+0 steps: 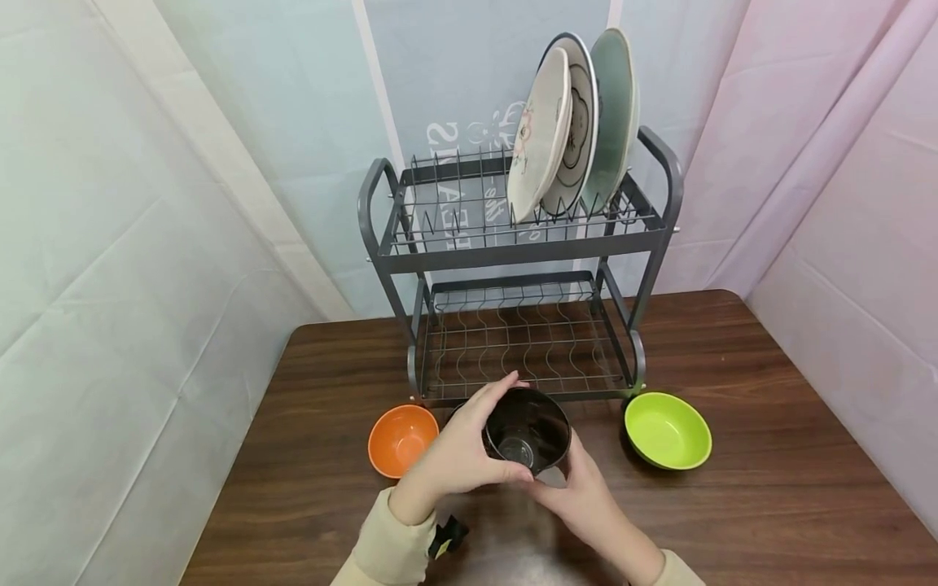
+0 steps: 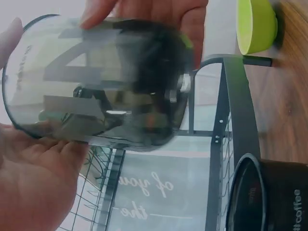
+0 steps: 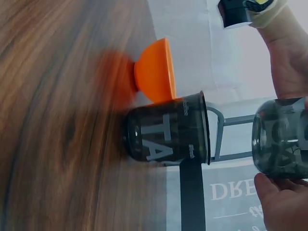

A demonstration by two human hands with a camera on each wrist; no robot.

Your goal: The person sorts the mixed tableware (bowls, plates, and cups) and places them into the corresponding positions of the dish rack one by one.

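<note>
A dark see-through cup (image 1: 529, 423) with pale lettering is held above the table between both hands, its mouth facing up toward the head camera. My left hand (image 1: 469, 443) grips it from the left, thumb across the near side and fingers around the far side. On the right and near side, my right hand (image 1: 582, 496) grips the same cup low down. A second dark cup (image 3: 166, 131) with lettering stands upright on the table; in the head view my left hand hides most of it. Beside that cup sits an orange bowl (image 1: 401, 441).
A grey two-tier dish rack (image 1: 513, 256) stands behind the hands, with several plates (image 1: 542, 134) upright at the right of its upper tier. A lime-green bowl (image 1: 667, 431) is on the wooden table (image 1: 769, 472) to the right. Pale curtains enclose the back and sides.
</note>
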